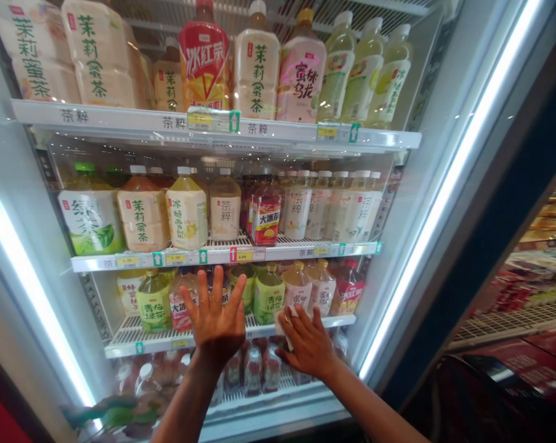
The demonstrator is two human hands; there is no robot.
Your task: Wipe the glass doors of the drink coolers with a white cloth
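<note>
My left hand (218, 320) is raised in front of the drinks cooler, with fingers spread wide and nothing in it. It appears to lie against the glass door (222, 146), which shows faint reflections. To its right, my right hand (308, 344) presses a pale, crumpled cloth or tissue (283, 329) that is mostly hidden under the fingers. Behind the hands, on the third shelf (120, 347), stand a green tea bottle (268, 295), a light pink-labelled bottle (298, 286) and several others, partly covered by my fingers.
Bottled teas fill the upper shelf (134, 114) and the middle shelf (95, 263). Small dark bottles (253, 369) stand on the bottom shelf. Bright light strips (32, 301) run along both sides. At right, past the dark door frame (462, 252), are racks of packaged goods (503, 292).
</note>
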